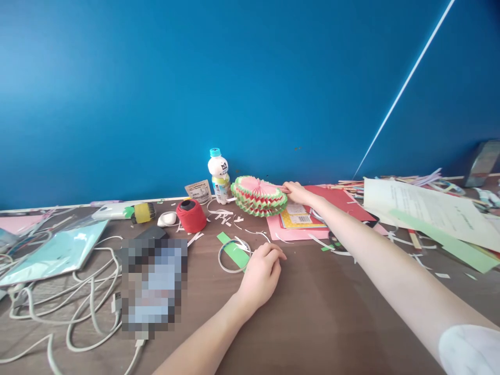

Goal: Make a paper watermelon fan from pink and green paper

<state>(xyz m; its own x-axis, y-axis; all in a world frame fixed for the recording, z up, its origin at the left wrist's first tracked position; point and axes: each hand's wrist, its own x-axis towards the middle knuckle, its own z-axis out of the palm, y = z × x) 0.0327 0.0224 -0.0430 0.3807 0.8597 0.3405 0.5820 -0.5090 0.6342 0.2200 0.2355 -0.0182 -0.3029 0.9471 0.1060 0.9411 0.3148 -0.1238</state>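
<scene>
My right hand (297, 192) pinches the handle end of a round pleated paper fan (259, 196). The fan has a pink centre with red and green zigzag edges in layers, and it is held up near the blue wall. On the brown table rests my left hand (261, 273), its fingers loosely curled, with nothing seen in them. Just left of it, a thin ring (220, 263), perhaps a tape roll, lies over a green paper strip (234, 250).
A small bottle (221, 179), red thread spool (191, 215) and white earbud case (166, 219) stand along the wall. Pink and red sheets (339, 200) and a printed page (422, 208) lie right. A blurred phone (156, 286), white cables (91, 291) and a teal packet (58, 250) lie left.
</scene>
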